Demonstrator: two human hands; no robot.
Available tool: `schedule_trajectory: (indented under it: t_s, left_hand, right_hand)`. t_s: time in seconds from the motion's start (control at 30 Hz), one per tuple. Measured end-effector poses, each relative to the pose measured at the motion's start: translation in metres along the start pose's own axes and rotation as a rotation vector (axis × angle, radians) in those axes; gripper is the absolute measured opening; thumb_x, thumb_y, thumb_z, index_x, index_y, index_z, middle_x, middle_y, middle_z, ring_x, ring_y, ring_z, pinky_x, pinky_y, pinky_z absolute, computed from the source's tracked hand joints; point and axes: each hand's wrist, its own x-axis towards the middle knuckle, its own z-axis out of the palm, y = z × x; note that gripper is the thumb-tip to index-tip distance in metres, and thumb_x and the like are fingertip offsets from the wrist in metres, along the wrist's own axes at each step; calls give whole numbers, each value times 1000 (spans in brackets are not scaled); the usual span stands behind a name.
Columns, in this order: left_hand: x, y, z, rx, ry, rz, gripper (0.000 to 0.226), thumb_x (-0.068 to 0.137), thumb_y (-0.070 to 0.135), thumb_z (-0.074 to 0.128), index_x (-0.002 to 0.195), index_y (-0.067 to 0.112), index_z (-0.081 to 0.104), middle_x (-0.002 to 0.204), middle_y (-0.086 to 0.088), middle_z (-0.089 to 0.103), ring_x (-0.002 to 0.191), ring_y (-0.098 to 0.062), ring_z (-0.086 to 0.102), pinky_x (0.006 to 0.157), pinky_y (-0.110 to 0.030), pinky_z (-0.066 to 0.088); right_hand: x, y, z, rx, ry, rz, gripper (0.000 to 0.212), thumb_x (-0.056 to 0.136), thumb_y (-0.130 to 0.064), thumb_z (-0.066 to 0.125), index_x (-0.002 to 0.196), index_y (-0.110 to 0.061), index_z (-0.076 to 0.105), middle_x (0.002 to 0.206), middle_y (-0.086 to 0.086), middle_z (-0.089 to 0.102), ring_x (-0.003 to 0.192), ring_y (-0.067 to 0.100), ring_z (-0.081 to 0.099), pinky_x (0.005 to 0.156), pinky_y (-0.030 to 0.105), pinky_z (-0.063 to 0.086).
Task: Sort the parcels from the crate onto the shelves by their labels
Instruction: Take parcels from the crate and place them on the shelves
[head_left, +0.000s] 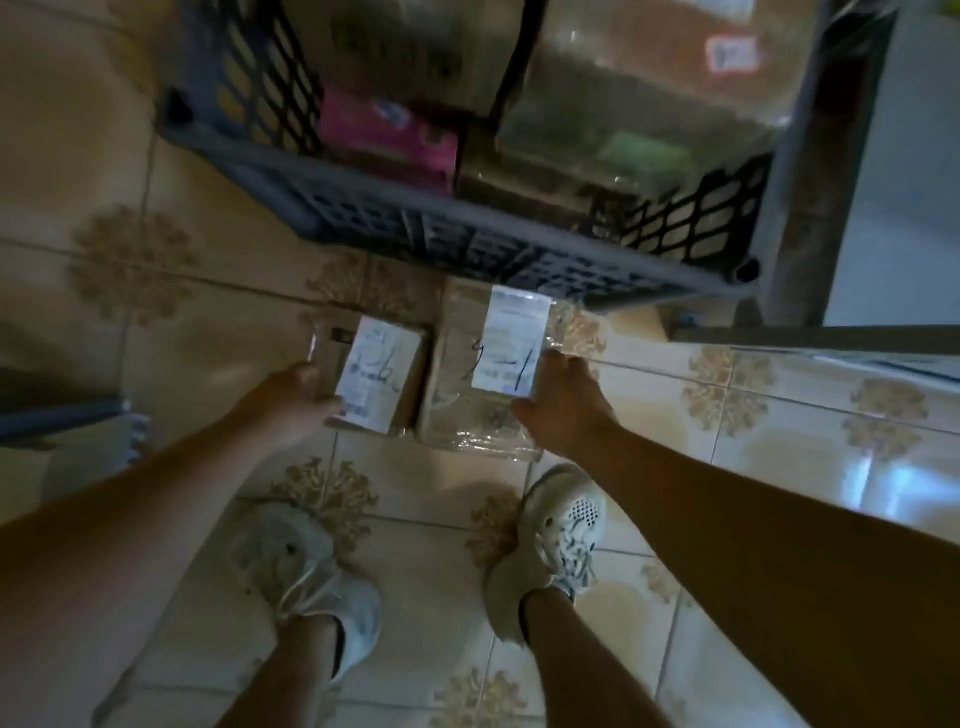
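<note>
Two parcels are side by side over the tiled floor in front of a dark plastic crate (363, 208). My left hand (291, 400) grips the left edge of a small brown parcel (405, 374) with a white label marked in pen. My right hand (566, 405) holds the right edge of a flat plastic-wrapped parcel (462, 384) whose white label bears a handwritten mark. Inside the crate lie more parcels, among them a pink box (389, 135) and a large clear-wrapped brown package (649, 93).
A metal shelf frame (810, 171) stands at the right of the crate, with a low rail (810, 340) running right. My two feet in white shoes (556, 540) stand on patterned floor tiles just behind the parcels. A dark object lies at the left edge (57, 415).
</note>
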Motion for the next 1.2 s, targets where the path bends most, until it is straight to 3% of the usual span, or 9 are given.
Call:
schedule_trajectory:
  t_s: [0.17, 0.3, 0.4, 0.53, 0.7, 0.87, 0.97, 1.07, 1.2]
  left_hand:
    - [45, 4, 27, 71, 225, 103, 48, 88, 45, 50, 120, 11, 61, 120, -11, 63, 103, -34, 59, 87, -40, 50]
    - [40, 24, 42, 68, 372, 233, 63, 81, 45, 62, 132, 9, 52, 136, -20, 45, 127, -40, 40, 102, -46, 40]
    - [26, 47, 55, 22, 238, 251, 52, 90, 35, 62, 135, 10, 50, 138, -18, 44, 127, -35, 42, 101, -40, 40]
    - [22, 67, 77, -66, 54, 271, 52, 91, 45, 58, 137, 23, 49, 127, -13, 41, 119, -28, 44, 97, -31, 41]
    - [26, 72, 87, -319, -27, 143, 84, 63, 67, 59, 138, 30, 49, 128, -6, 53, 113, -23, 56, 98, -41, 50]
    - [-13, 81, 80, -515, -52, 120, 66, 91, 32, 63, 148, 27, 30, 135, 5, 46, 115, -17, 51, 79, -21, 41]
    - [-52, 83, 63, -548, -80, 206, 47, 92, 24, 62, 129, 43, 39, 116, 17, 52, 111, -10, 49, 77, -16, 40]
    - [-103, 79, 36, -594, -131, 263, 42, 91, 26, 64, 118, 51, 43, 114, 19, 58, 109, -6, 55, 90, -18, 46]
    - [-197, 72, -22, -593, -100, 303, 42, 93, 11, 59, 120, 40, 46, 98, 25, 57, 91, 6, 57, 73, -8, 44]
  right_hand:
    - [41, 22, 37, 202, 81, 76, 91, 91, -36, 64, 155, -24, 1, 150, 12, 29, 131, 37, 43, 99, 45, 45]
    - [54, 23, 45, 402, 101, 121, 90, 87, -37, 67, 149, -38, 1, 142, 10, 50, 115, 37, 60, 82, 42, 57]
    - [62, 23, 42, 506, 151, 135, 87, 89, -32, 67, 149, -39, 5, 134, 5, 56, 106, 32, 65, 57, 22, 50]
    - [73, 17, 34, 663, 176, 173, 71, 91, -29, 66, 145, -28, 20, 122, -2, 62, 92, 23, 66, 48, 18, 48]
    - [68, 15, 29, 760, 195, 210, 55, 87, -25, 71, 131, -22, 39, 114, -1, 63, 93, 22, 65, 61, 24, 52]
    - [28, 16, 19, 878, 217, 281, 48, 83, -21, 73, 121, -18, 43, 106, -2, 59, 81, 13, 59, 60, 25, 51]
    - [-11, 12, 0, 904, 240, 264, 50, 84, -22, 73, 124, -19, 43, 106, -4, 59, 78, 8, 57, 53, 18, 43]
    - [-63, 2, -25, 894, 247, 255, 47, 84, -25, 73, 123, -23, 47, 110, -3, 63, 89, 14, 64, 68, 28, 56]
    - [-157, -27, -51, 821, 237, 233, 62, 75, -44, 70, 128, -17, 53, 116, 5, 62, 101, 25, 63, 85, 44, 57]
